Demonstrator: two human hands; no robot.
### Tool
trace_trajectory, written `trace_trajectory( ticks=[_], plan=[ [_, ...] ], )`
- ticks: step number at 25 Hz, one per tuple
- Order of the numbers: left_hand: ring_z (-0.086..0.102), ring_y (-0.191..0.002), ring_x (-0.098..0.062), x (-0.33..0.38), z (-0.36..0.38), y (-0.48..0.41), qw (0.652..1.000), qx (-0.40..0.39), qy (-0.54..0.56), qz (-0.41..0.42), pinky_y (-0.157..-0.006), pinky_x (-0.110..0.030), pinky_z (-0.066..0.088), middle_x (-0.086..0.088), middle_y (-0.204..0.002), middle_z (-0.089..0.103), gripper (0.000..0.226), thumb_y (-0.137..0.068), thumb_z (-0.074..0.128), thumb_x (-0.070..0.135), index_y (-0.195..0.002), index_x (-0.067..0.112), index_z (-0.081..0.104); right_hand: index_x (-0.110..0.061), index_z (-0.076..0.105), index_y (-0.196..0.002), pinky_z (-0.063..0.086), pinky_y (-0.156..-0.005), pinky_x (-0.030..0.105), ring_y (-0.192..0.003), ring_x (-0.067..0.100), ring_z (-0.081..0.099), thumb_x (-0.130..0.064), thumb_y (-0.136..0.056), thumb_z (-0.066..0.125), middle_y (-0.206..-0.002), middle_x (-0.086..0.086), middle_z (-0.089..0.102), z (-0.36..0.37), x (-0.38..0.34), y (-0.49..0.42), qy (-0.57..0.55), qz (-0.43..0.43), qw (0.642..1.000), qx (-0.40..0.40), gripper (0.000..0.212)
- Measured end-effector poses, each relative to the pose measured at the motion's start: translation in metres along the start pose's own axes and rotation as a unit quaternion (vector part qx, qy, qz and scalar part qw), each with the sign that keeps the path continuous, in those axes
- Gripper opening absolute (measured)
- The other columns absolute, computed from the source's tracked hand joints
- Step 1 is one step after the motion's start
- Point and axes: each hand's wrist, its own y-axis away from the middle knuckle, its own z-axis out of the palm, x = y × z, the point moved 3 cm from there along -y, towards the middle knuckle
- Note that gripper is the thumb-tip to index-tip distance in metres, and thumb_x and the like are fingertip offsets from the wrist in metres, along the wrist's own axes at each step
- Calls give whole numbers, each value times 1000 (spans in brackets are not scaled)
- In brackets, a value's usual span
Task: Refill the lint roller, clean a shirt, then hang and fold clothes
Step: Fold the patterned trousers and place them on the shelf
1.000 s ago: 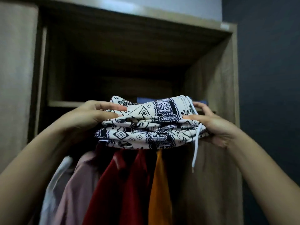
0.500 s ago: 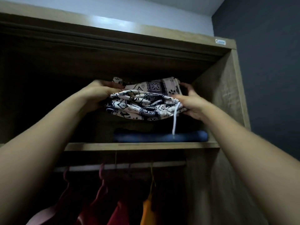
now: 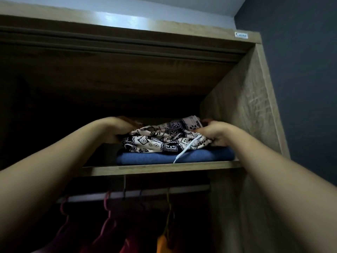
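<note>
Late in task, by judgement: folded patterned garment (image 3: 164, 141) lying between both hands, on blue folded garment (image 3: 175, 156) just beneath them on shelf (image 3: 160, 169). Hung clothes (image 3: 161, 243) well below hands. Release not yet done; lint roller not in view. Arms stretched up and forward. Left hand (image 3: 118, 130) and right hand (image 3: 213, 133) curled on garment's ends, gripping. Drawstring (image 3: 187, 147) dangling under right hand.
</note>
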Motion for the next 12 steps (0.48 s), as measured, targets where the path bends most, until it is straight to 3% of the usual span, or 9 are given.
trace_trajectory(
  ticks=[2,4,6,8,9,11,12],
  plan=[
    [66,-48,-13,-3,-8,-6,999,-15,6,-51,-47,-22,55,-4,-58,70,20,-98,43,8,-90,3,61,-12,59,-92,55,-60,28,-70,17,64,-17,-87,62,-83,6,67,-1,-10,2,37,30,998,-46,7],
    [68,-56,-17,-6,-10,-12,996,-29,30,-78,-60,-27,57,-10,-72,70,24,-99,37,7,-100,-3,59,-11,63,-87,50,-42,22,-58,13,63,-17,-88,60,-73,4,67,-6,-19,-2,75,48,994,-56,7],
    [66,-53,-14,-10,0,-9,993,-63,-15,-96,-57,-24,55,-7,-63,69,27,-99,37,10,-86,2,60,-10,62,-81,46,-37,18,-47,10,61,-18,-90,57,-58,1,66,-9,-18,2,116,77,989,-51,13],
    [62,-58,-13,-8,12,-1,986,-65,-119,-100,-60,-24,49,-2,-56,68,29,-97,44,18,-76,8,60,-11,60,-76,49,-47,18,-53,9,61,-24,-90,56,-57,0,64,-9,-10,13,186,108,976,-44,20],
    [60,-63,-14,-3,14,2,976,-39,-200,-74,-60,-24,47,-2,-65,70,27,-96,47,23,-79,8,62,-10,61,-83,49,-57,21,-65,13,63,-29,-89,57,-69,3,66,-10,-7,17,237,102,966,-28,20],
    [59,-84,-17,9,11,4,921,24,-386,47,-69,-24,44,-6,-103,67,25,-96,47,24,-103,9,65,-11,57,-117,47,-79,26,-100,24,61,-37,-87,58,-108,10,65,-18,-8,19,375,1,926,31,40],
    [58,-96,-18,15,11,4,905,38,-410,111,-75,-25,43,-7,-120,61,26,-97,45,22,-114,12,62,-16,48,-131,43,-87,26,-113,26,57,-35,-88,56,-124,11,60,-20,-13,19,435,-88,894,56,48]
  ],
)
